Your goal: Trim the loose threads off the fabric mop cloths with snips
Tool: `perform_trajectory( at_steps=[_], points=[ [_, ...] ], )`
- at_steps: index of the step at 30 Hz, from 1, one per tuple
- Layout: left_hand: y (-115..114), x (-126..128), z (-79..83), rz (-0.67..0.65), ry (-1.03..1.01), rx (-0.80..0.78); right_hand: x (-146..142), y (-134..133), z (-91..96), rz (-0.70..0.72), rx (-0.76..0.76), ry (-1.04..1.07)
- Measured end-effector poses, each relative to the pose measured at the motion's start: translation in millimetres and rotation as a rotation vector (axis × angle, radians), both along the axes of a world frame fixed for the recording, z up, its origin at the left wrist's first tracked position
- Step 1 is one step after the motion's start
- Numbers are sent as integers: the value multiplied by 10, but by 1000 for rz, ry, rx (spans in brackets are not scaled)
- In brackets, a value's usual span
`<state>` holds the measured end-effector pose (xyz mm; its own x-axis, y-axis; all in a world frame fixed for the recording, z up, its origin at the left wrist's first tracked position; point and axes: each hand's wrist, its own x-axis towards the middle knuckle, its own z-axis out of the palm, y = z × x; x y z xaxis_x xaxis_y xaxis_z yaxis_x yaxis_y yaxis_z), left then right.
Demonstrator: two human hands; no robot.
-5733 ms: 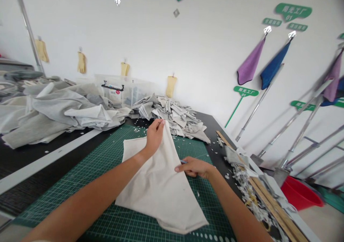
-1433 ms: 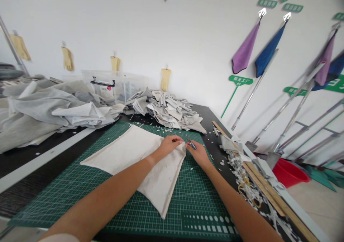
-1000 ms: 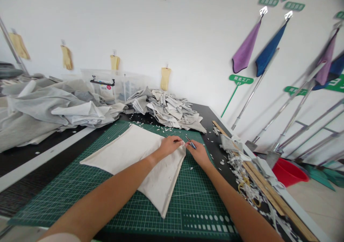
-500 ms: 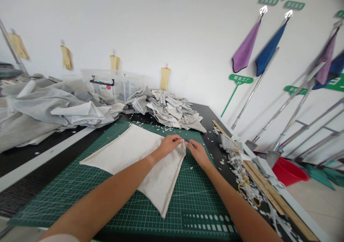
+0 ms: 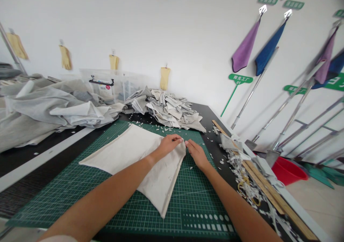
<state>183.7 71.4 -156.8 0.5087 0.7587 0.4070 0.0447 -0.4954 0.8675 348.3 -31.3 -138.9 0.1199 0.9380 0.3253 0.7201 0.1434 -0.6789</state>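
Hands, bare, two: left hand (image 5: 169,146) curled over the upper corner of an off-white cloth panel (image 5: 131,152), fingers pinching its edge; right hand (image 5: 197,154) half-closed, fingertips against the same corner, any hold unclear. Panel spread flat on a green cutting mat (image 5: 206,202). Beyond: heap of grey-white fabric offcuts (image 5: 166,111); to the right, wooden ruler (image 5: 268,191)

The cloth (image 5: 129,152) has come down; flat on the cutting mat (image 5: 201,202).

Right hand (image 5: 197,154) and its grip on the off-white cloth (image 5: 129,149) too small to call, both forearms (image 5: 102,204) cut off by the bottom edge
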Motion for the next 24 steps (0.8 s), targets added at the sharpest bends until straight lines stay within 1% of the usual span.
perform_trajectory(
  at_steps=[5, 12, 18, 24],
  points=[
    [-11, -10, 17, -30, -25, 5, -14, -17, -1, 4, -13, -4],
    [2, -8, 14, -88, -54, -26, -44, -46, 2, -21, -26, -117],
    [18, 2, -6, -77, -22, -48, -39, -39, -17, -33, -37, -162],
    [14, -9, -10, -82, -14, -45, -38, -43, -17, -23, -39, -162]
  ],
)
